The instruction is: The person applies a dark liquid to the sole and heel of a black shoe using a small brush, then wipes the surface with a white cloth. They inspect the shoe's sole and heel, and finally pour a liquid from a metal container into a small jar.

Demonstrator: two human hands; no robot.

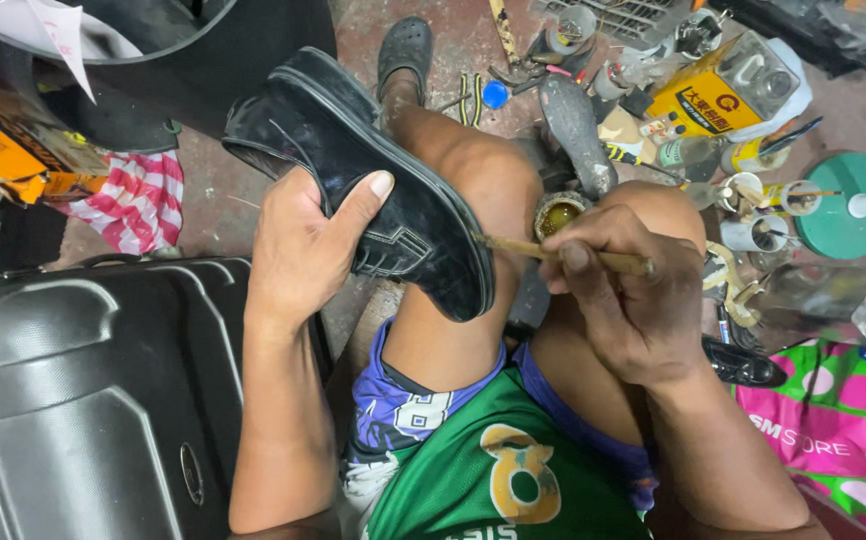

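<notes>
My left hand (305, 240) grips a black leather shoe (353, 150) held sole-side outward over my left knee, thumb lying across its upper. My right hand (625, 290) holds a thin wooden-handled brush (553, 253) whose tip touches the shoe's sole edge near the toe. A small round tin of yellowish glue (557, 213) sits just behind the brush, between my knees.
A dark hard-shell suitcase (83, 400) lies at lower left. A striped red-and-white cloth (133, 200) is beyond it. Tools, small pots, a yellow can (723, 95) and a metal shoe last (578, 130) crowd the floor at upper right. A green disc stand (843, 205) and a pink dotted bag (843, 420) lie right.
</notes>
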